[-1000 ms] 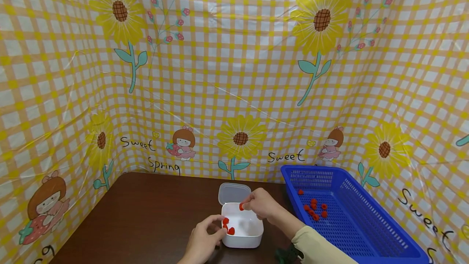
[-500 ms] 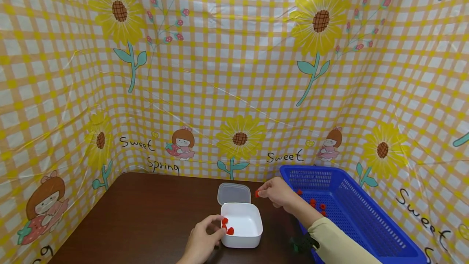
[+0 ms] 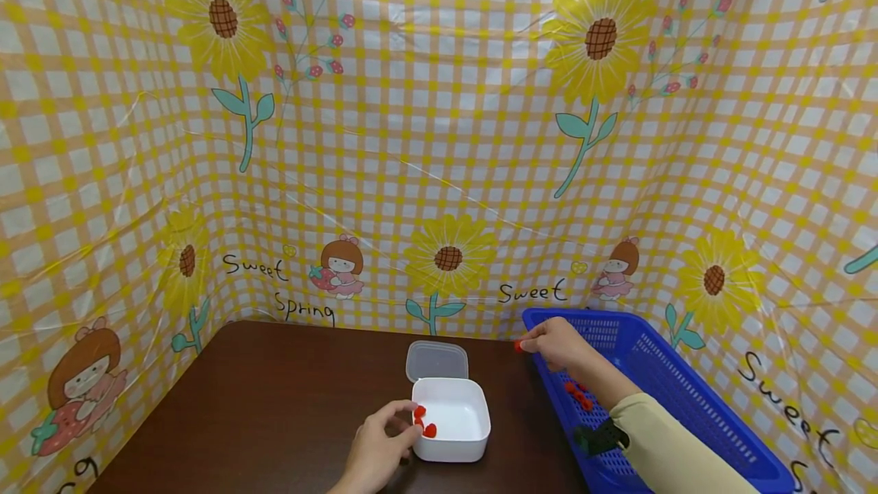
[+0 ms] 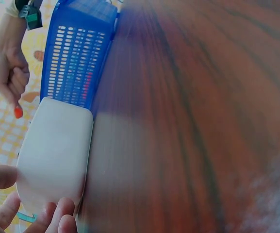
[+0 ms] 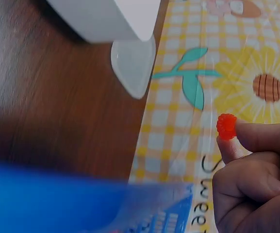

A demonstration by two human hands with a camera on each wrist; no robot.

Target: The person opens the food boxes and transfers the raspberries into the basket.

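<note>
My right hand (image 3: 561, 347) pinches a red raspberry (image 5: 226, 126) between thumb and forefinger, above the near-left rim of the blue basket (image 3: 693, 380). In the right wrist view the other fingers are curled into the palm. A white plastic box (image 3: 451, 450) with its lid (image 3: 437, 361) folded back stands on the table. My left hand (image 3: 379, 441) holds it at the left wall, thumb and fingers bent about the side. Inside the box, several raspberries (image 3: 430, 430) lie against the left wall near those fingertips. More raspberries (image 3: 581, 398) lie in the basket, partly hidden by my right arm.
The basket's raised slatted walls stand along the right side of the brown table (image 3: 288, 395). A checked, flower-printed cloth (image 3: 384, 158) hangs round the back and sides. A dark green band (image 3: 595, 437) is worn at the right wrist.
My right hand has moved from over the box to the right, up to the basket's rim, with the raspberry still pinched. The left hand and the box have stayed in place.
</note>
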